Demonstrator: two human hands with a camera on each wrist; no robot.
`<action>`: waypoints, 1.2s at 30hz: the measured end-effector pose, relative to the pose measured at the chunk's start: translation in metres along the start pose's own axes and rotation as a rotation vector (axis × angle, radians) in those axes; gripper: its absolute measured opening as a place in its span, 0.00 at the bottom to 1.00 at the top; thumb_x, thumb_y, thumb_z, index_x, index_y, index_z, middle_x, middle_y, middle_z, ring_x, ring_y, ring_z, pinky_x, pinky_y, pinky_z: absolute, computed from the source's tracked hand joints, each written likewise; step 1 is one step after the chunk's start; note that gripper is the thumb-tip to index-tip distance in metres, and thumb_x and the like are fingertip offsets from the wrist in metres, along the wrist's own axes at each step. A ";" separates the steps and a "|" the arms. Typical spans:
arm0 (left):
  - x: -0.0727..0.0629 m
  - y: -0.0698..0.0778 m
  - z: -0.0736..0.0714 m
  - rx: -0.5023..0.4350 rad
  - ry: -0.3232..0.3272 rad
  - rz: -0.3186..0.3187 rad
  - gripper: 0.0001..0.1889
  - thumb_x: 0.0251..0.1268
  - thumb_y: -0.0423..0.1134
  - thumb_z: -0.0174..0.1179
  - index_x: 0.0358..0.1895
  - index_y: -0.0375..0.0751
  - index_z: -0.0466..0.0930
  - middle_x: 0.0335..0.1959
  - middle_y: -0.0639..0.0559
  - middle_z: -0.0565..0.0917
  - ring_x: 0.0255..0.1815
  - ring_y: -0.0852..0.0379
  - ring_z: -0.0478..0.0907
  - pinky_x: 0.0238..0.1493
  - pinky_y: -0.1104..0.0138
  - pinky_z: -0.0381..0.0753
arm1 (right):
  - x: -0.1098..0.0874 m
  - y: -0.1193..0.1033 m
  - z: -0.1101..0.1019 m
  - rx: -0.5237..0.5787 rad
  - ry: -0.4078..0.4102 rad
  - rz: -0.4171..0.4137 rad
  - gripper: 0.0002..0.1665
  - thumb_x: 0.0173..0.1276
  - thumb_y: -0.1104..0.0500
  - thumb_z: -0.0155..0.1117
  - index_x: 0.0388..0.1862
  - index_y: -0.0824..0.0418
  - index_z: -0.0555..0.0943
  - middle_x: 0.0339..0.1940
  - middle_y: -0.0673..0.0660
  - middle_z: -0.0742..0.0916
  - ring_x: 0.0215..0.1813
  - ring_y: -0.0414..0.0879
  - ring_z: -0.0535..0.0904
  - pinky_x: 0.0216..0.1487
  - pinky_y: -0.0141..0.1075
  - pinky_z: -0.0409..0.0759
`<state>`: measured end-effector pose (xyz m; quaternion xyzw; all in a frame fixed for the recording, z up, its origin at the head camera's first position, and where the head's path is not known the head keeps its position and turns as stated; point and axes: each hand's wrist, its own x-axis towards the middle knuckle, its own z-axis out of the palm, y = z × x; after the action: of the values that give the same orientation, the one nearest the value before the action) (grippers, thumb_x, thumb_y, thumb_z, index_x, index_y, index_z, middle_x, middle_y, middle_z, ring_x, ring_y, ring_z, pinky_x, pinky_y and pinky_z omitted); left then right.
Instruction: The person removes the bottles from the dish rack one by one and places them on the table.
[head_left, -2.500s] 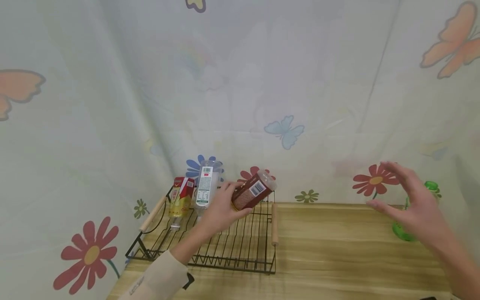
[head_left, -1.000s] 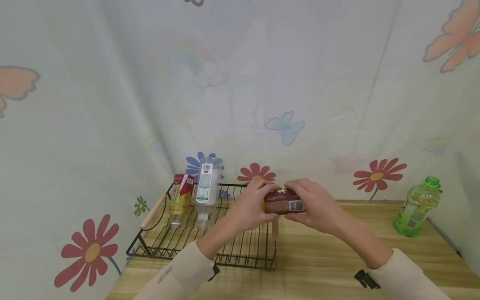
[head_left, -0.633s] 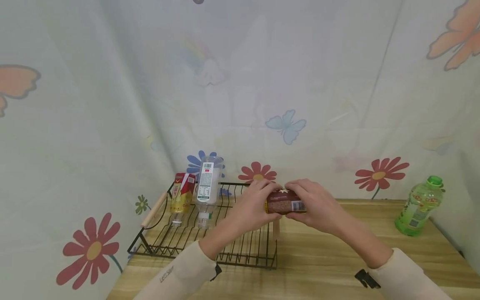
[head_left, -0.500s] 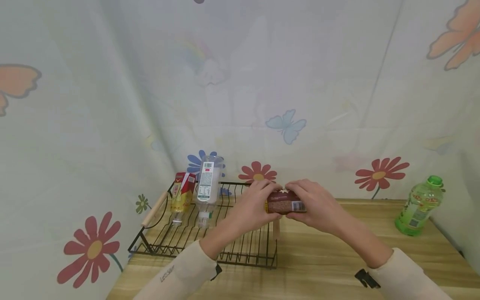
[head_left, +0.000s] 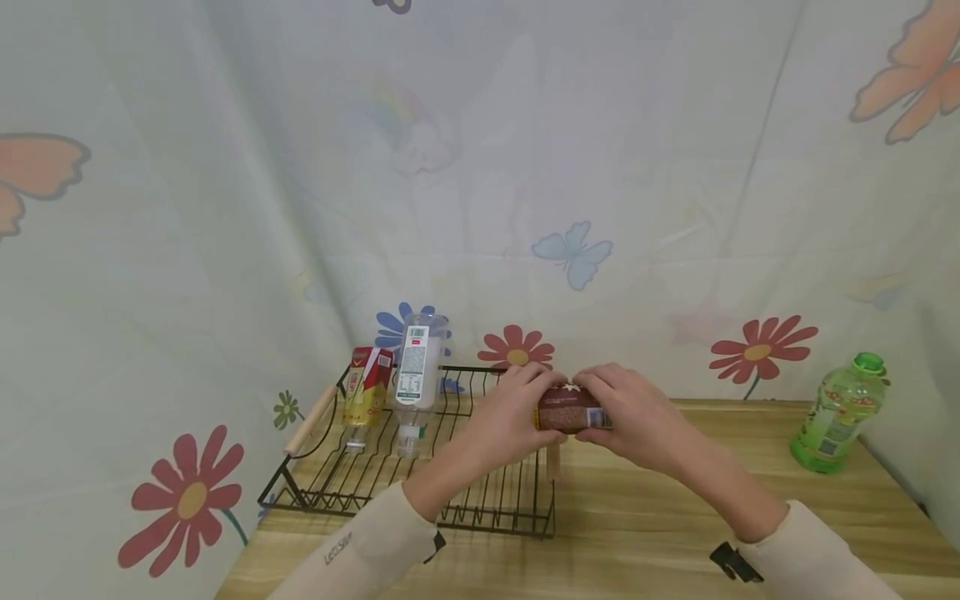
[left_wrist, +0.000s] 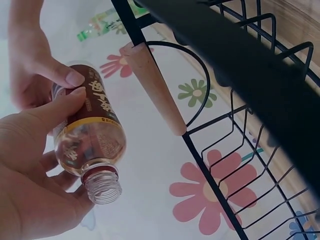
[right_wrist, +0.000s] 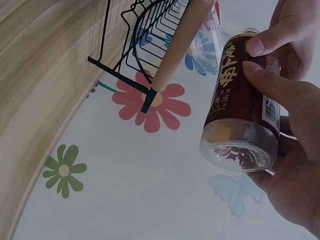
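You're holding the uncapped brown-labelled plastic bottle (head_left: pixel 572 410) in both hands, near the right wooden handle (head_left: pixel 553 462) of the black wire rack (head_left: pixel 551 533), not touching it. Left hand (head_left: pixel 513 408) grips the neck-side half, right hand (head_left: pixel 630 412) the base-side half, thumbs close together on the label. Go light on squeeze; the wall probably dents easily. Match pressure on both sides, wrists level, palm off the threaded mouth (left_wrist: pixel 103 186), bottle body clear of the handle.

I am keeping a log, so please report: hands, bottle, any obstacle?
Left hand, right hand: both gripping brown-labelled bottle. Uncapped, held sideways, mouth toward left. Rack's wooden handle nearby, nothing plainly blocking.
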<state>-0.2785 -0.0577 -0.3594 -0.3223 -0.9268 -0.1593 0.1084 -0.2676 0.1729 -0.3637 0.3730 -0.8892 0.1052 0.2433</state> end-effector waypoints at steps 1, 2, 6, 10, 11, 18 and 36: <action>0.000 0.000 0.000 0.001 -0.002 0.000 0.38 0.60 0.52 0.80 0.73 0.53 0.74 0.67 0.55 0.78 0.62 0.54 0.72 0.58 0.58 0.82 | 0.000 0.000 -0.001 -0.006 -0.005 0.000 0.42 0.56 0.48 0.88 0.64 0.66 0.81 0.58 0.61 0.86 0.58 0.57 0.82 0.55 0.52 0.85; 0.000 0.001 0.000 0.003 -0.003 0.000 0.39 0.60 0.52 0.80 0.74 0.53 0.74 0.67 0.54 0.78 0.63 0.54 0.72 0.58 0.58 0.82 | 0.000 0.000 -0.002 -0.013 -0.009 0.001 0.42 0.56 0.48 0.88 0.64 0.66 0.81 0.58 0.61 0.86 0.58 0.57 0.82 0.55 0.51 0.85; -0.001 0.001 -0.001 0.001 0.002 0.002 0.40 0.60 0.53 0.80 0.74 0.52 0.73 0.68 0.54 0.76 0.64 0.54 0.73 0.59 0.58 0.83 | 0.000 0.000 -0.007 -0.025 -0.015 0.008 0.42 0.56 0.49 0.88 0.63 0.67 0.80 0.58 0.62 0.86 0.57 0.57 0.83 0.54 0.51 0.86; -0.001 0.000 -0.006 -0.014 0.000 0.011 0.42 0.60 0.54 0.80 0.76 0.51 0.72 0.69 0.53 0.75 0.66 0.54 0.73 0.62 0.58 0.82 | 0.001 0.001 -0.012 -0.028 -0.013 -0.003 0.41 0.55 0.50 0.88 0.63 0.67 0.80 0.58 0.62 0.86 0.56 0.57 0.83 0.53 0.52 0.86; -0.001 0.000 -0.007 -0.018 -0.004 0.015 0.42 0.60 0.54 0.80 0.76 0.51 0.71 0.70 0.53 0.75 0.67 0.54 0.72 0.63 0.58 0.81 | 0.001 0.002 -0.013 -0.031 -0.013 -0.006 0.42 0.55 0.50 0.89 0.63 0.67 0.80 0.58 0.62 0.86 0.56 0.57 0.83 0.53 0.53 0.86; -0.005 -0.008 -0.016 -0.058 -0.017 0.025 0.46 0.60 0.57 0.78 0.79 0.51 0.67 0.70 0.51 0.72 0.70 0.51 0.70 0.67 0.55 0.80 | -0.002 0.009 -0.018 -0.040 -0.012 0.005 0.44 0.53 0.52 0.90 0.65 0.66 0.80 0.60 0.62 0.85 0.57 0.58 0.83 0.55 0.55 0.86; -0.020 -0.050 -0.040 -0.128 0.029 -0.142 0.50 0.58 0.57 0.79 0.82 0.53 0.63 0.77 0.47 0.68 0.76 0.43 0.68 0.71 0.45 0.75 | -0.021 0.034 -0.050 -0.008 0.145 0.039 0.48 0.46 0.61 0.92 0.66 0.65 0.78 0.58 0.61 0.81 0.52 0.56 0.83 0.41 0.50 0.88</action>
<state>-0.2904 -0.1211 -0.3396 -0.2597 -0.9335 -0.2303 0.0895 -0.2612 0.2280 -0.3322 0.3460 -0.8767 0.1333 0.3064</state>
